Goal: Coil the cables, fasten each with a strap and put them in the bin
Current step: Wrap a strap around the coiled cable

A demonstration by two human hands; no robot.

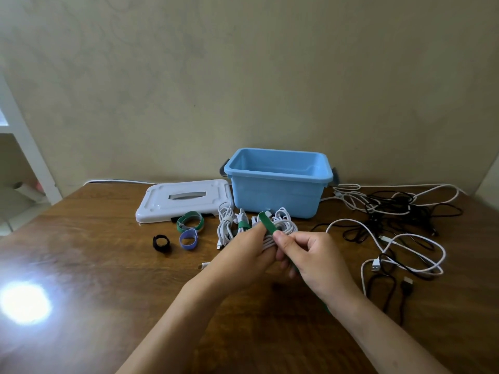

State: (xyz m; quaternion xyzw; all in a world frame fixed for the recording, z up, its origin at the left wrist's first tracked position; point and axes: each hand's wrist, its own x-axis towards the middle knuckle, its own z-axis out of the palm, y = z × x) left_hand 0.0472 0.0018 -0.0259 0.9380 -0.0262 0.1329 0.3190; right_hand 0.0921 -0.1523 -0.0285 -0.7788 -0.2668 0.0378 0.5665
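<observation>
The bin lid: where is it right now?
In the head view the lid lies flat on the table, left of the blue bin, with the strap loops just in front.

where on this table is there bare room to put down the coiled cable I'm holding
Bare wood lies left of the black strap and grey lid, and along the near edge beneath both forearms. It is crowded right of the blue bin, where loose cables sprawl, and between lid and bin, where straps and coiled white cables lie.
</observation>
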